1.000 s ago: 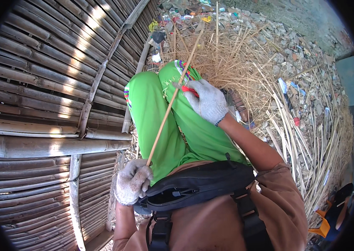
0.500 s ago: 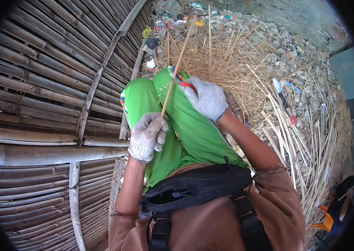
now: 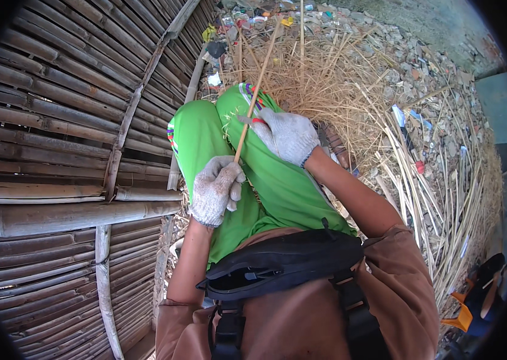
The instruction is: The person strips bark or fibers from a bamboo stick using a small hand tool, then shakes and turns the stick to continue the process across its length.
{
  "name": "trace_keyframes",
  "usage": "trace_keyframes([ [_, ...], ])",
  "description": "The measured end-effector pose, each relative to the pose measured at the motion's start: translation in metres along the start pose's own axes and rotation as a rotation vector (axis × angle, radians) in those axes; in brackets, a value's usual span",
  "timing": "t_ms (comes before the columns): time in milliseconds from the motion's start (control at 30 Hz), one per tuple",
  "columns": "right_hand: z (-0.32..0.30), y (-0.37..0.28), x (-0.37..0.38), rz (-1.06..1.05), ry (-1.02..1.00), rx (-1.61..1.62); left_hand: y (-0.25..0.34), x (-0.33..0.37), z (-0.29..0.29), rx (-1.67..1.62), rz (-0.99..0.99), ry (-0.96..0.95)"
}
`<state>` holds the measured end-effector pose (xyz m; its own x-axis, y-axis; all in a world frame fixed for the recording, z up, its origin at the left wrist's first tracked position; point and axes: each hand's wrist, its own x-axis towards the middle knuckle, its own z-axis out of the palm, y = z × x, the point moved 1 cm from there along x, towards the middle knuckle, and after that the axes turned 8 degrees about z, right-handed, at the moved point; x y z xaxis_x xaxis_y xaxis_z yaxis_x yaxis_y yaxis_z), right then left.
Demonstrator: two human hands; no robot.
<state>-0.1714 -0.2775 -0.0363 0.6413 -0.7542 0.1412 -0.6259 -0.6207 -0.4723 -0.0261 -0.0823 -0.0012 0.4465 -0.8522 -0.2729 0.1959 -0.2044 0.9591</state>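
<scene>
My left hand (image 3: pixel 216 189), in a pale knit work glove, is closed round the lower end of a long thin bamboo strip (image 3: pixel 260 83). The strip slants up and away over my green-trousered knees (image 3: pixel 196 132). My right hand (image 3: pixel 289 135), gloved likewise, grips a small knife (image 3: pixel 245 119) with a red handle mostly hidden by the fingers. Its short blade lies against the strip, beyond my left hand. Pale curled shavings (image 3: pixel 227 127) cling to the trousers between the knees.
A bamboo slat wall (image 3: pixel 55 120) stands close on my left. Ahead, dry shavings (image 3: pixel 325 78) cover stony ground strewn with litter. Long split bamboo strips (image 3: pixel 415 186) lie to my right, near an orange object (image 3: pixel 460 315). A black waist bag (image 3: pixel 283 261) sits at my lap.
The right hand has turned a little, hiding more of the red handle. The blade remains at the strip, and my left hand keeps its hold. The view has shifted slightly.
</scene>
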Motion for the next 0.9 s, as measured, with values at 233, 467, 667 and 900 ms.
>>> trace_keyframes([
  [233, 0.006, 0.006, 0.003, -0.045, 0.075, 0.004, 0.008, -0.012, -0.001, -0.14, -0.027, -0.002],
  [467, -0.005, 0.003, 0.002, -0.011, -0.009, 0.021, 0.017, -0.083, -0.031, -0.051, -0.124, 0.08],
  [667, 0.002, 0.009, 0.001, -0.074, 0.056, 0.016, 0.01, -0.163, -0.091, -0.048, -0.012, 0.012],
  [900, -0.005, 0.001, 0.001, -0.021, 0.015, -0.032, 0.016, -0.176, -0.098, -0.099, -0.045, 0.032],
])
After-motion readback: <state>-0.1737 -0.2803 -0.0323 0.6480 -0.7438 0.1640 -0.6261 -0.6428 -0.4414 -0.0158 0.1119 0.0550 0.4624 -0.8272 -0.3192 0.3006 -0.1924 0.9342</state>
